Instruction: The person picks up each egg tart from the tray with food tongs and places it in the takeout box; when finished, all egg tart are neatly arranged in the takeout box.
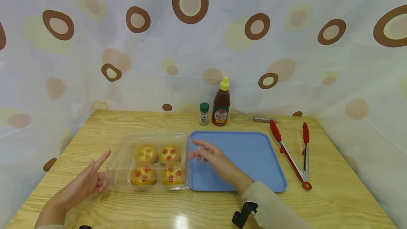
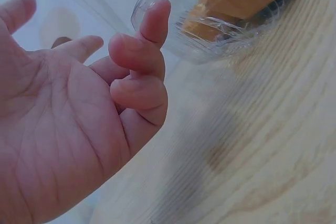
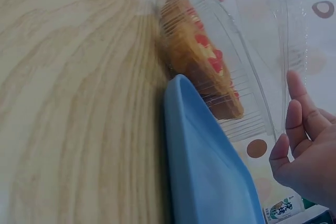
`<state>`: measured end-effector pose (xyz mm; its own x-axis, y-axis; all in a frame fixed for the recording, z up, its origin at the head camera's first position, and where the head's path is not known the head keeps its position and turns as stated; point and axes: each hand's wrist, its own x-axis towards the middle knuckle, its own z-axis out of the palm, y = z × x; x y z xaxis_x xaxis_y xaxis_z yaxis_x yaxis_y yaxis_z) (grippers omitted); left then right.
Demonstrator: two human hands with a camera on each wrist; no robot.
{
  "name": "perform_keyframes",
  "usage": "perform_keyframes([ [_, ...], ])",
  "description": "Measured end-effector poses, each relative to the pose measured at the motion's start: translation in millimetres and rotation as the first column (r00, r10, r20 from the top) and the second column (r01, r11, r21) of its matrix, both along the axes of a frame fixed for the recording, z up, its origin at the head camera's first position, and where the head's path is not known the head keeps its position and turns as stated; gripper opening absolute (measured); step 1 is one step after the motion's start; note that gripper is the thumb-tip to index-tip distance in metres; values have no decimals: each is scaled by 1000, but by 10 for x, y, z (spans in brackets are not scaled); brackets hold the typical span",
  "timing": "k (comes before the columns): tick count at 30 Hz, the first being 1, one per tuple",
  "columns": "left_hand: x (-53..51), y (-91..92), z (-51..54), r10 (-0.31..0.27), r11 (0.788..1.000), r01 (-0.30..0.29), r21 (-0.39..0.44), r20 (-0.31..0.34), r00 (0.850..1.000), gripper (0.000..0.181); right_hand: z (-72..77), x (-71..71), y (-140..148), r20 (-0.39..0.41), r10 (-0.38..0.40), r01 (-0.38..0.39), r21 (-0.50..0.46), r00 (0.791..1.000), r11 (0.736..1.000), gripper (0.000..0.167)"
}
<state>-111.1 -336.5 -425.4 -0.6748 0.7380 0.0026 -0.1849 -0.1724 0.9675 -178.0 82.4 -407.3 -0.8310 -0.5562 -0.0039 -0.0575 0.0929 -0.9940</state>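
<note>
A clear plastic clamshell box [image 1: 119, 177] holds several round golden pastries [image 1: 146, 154] with yellow and red toppings. In the right wrist view its lid [image 3: 265, 51] stands raised at an angle. My left hand [image 1: 87, 181] is at the box's left side, thumb and index finger spread, the other fingers loosely bent. In the left wrist view those fingertips [image 2: 156, 19] reach the box edge; whether they touch it cannot be told. My right hand [image 1: 213, 158] hovers over the blue tray [image 1: 235, 162], its fingers close to the lid's right edge without a visible grip.
Behind the tray stand a green-capped seasoning jar [image 1: 204, 114] and a red sauce bottle [image 1: 221, 105] with a yellow tip. A whisk [image 1: 254, 118] lies beside them. Red-tipped tongs [image 1: 294, 163] rest spread to the right of the tray. A patterned curtain [image 1: 222, 52] backs the table.
</note>
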Motion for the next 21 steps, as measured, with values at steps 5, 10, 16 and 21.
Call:
perform_keyframes([
  [5,73,47,8,47,996,-47,-71,-4,999,49,-39,80,-5,25,5,-6,32,1000,999,48],
  [10,133,111,-26,179,975,-187,-119,-76,981,59,-37,142,-72,10,40,-40,34,999,999,49],
  [16,148,145,-146,197,979,-204,-26,-165,966,70,-70,172,-88,-26,29,-28,62,999,998,52],
  [21,149,147,-188,190,981,-192,6,-176,966,72,-132,201,-78,-29,30,-27,102,999,994,59],
])
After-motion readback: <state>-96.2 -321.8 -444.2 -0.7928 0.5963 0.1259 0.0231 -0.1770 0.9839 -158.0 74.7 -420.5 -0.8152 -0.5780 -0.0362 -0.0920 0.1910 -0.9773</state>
